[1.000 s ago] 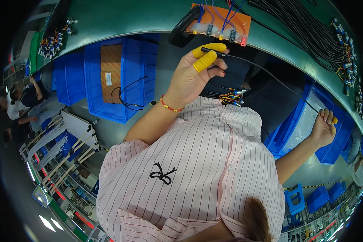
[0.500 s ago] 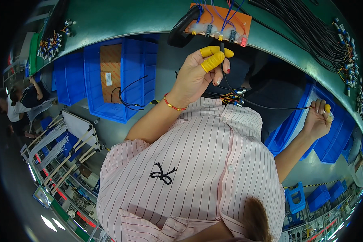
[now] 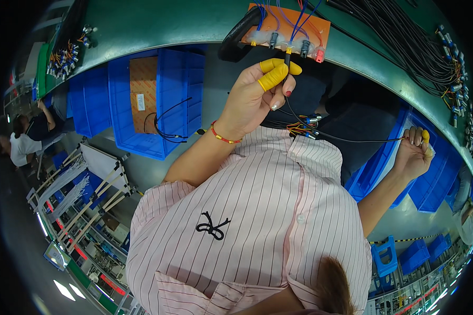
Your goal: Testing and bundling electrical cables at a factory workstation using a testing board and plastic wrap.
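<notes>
My left hand [image 3: 255, 100] has come up from half a second ago, yellow-capped fingers [image 3: 272, 76] pinching the black wire [image 3: 347, 139] end at the orange test board [image 3: 291, 23], at twelve o'clock on the green worktop [image 3: 157, 26]. My right hand [image 3: 412, 155], at three o'clock, grips the other end, now drawn taut, so plugging-in looks close.
</notes>
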The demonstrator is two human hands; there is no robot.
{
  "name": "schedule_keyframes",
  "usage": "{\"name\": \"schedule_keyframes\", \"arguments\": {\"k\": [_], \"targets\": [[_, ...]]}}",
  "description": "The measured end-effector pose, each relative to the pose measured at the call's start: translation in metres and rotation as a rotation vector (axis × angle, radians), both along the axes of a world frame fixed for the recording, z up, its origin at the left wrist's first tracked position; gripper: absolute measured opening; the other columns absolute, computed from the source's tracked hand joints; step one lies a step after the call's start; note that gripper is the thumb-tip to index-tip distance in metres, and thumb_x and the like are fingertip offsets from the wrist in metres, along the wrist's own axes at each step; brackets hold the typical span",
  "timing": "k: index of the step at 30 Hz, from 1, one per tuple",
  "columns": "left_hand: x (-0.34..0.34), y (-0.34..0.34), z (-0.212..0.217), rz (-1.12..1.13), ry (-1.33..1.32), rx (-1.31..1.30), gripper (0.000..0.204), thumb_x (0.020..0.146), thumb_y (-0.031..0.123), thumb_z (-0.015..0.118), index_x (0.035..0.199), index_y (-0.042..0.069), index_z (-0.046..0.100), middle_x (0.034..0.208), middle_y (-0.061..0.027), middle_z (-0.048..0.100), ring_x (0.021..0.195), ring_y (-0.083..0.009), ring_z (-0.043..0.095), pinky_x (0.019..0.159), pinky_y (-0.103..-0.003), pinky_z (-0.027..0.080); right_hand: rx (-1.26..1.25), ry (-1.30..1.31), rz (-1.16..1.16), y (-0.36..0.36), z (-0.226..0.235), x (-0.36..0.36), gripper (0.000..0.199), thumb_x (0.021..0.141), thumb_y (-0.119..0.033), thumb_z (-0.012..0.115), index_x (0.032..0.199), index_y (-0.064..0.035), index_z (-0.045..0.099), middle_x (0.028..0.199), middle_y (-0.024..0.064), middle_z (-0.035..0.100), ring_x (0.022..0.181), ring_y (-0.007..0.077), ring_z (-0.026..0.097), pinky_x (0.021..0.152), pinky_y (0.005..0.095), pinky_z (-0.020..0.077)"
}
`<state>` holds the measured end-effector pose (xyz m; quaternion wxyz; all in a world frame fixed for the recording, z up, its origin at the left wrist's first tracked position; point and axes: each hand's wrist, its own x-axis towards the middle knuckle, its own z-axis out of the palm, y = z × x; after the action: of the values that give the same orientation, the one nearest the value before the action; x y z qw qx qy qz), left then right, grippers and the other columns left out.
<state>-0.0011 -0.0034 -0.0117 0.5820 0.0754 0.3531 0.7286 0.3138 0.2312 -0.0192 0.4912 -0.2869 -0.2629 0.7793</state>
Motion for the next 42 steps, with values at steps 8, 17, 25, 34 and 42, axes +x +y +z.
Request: {"name": "schedule_keyframes", "arguments": {"k": [8,17,25,34,42], "targets": [[-0.002,0.003,0.014,0.018,-0.071,-0.066,0.025,0.102,0.017,0.042,0.112,-0.003,0.053,0.075,-0.0051,0.051,0.049,-0.0012,0.034,0.047,-0.015,0.032,-0.046,0.052,0.006,0.0,-0.004,-0.001,0.027,0.069,-0.008,0.054,0.089,0.0094,0.051,0.073,0.0079,0.035,0.07,0.0169,0.029,0.067,0.0313,0.0275],[-0.005,0.006,0.015,0.047,-0.227,0.008,0.027,0.1,0.013,0.043,0.11,-0.007,0.057,0.076,-0.008,0.055,0.05,-0.0009,0.034,0.049,-0.016,0.031,-0.045,0.058,0.076,0.003,-0.005,-0.009,0.03,0.069,-0.012,0.054,0.091,0.0082,0.056,0.072,0.0071,0.037,0.069,0.0165,0.033,0.067,0.0308,0.0277],[-0.014,0.009,0.01,-0.05,-0.111,-0.01,0.029,0.101,0.017,0.044,0.109,-0.006,0.059,0.077,-0.0105,0.058,0.049,-0.0045,0.041,0.048,-0.017,0.034,0.008,0.051,0.101,0.003,0.002,-0.009,0.013,0.068,-0.011,0.054,0.075,-0.0004,0.05,0.069,0.0065,0.036,0.068,0.0167,0.032,0.066,0.0305,0.0269],[-0.014,0.022,0.021,-0.116,0.114,-0.113,0.036,0.103,0.027,0.043,0.1,-0.003,0.061,0.064,-0.0056,0.055,0.044,-0.0042,0.041,0.043,-0.017,0.034,0.004,-0.004,-0.053,-0.004,0.013,0.003,0.012,0.068,-0.009,0.053,0.076,-0.0009,0.049,0.068,0.0063,0.035,0.065,0.0165,0.031,0.063,0.0309,0.0269],[0.004,0.016,0.011,0.033,0.153,-0.091,0.029,0.101,0.023,0.046,0.096,-0.002,0.06,0.059,-0.0032,0.051,0.043,-0.0048,0.038,0.044,-0.018,0.032,0.071,0.055,0.025,-0.001,0.01,0.006,0.01,0.07,-0.01,0.053,0.072,-0.0032,0.046,0.067,0.006,0.035,0.065,0.0155,0.031,0.064,0.0301,0.0273]]}}
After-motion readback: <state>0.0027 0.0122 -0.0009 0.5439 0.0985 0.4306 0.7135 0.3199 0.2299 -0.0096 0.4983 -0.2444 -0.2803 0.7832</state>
